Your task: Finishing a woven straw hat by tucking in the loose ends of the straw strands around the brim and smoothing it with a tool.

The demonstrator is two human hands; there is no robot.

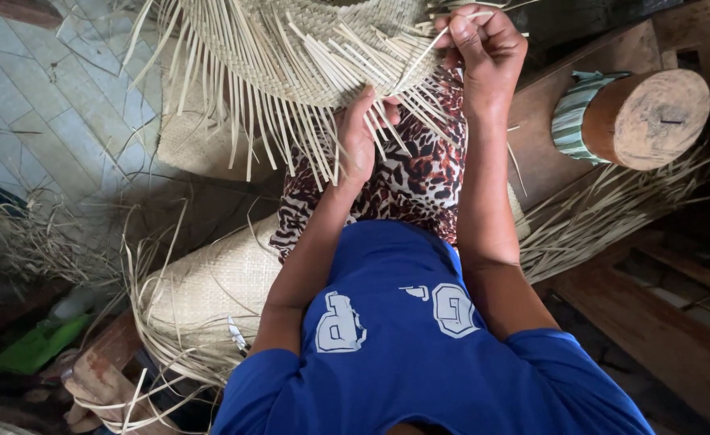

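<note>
- Scene lit by soft daylight, strongest at the upper left, where the pale tiled floor [41, 105] is seen brightest.
- Woven straw piece [307, 48] evenly lit; no glare noted on its strands.
- Lower left corner and right edge left dim, with detail lost in shadow beneath the wooden bench [661, 330].
- Blue shirt [403, 354] rendered saturated and sharp.
- Slight softness noted at the frame edges; wide-angle stretching seen toward the corners.

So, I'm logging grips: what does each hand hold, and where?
Left hand grips the pale woven straw hat at its unfinished brim edge; right hand pinches one loose straw strip there.
</note>
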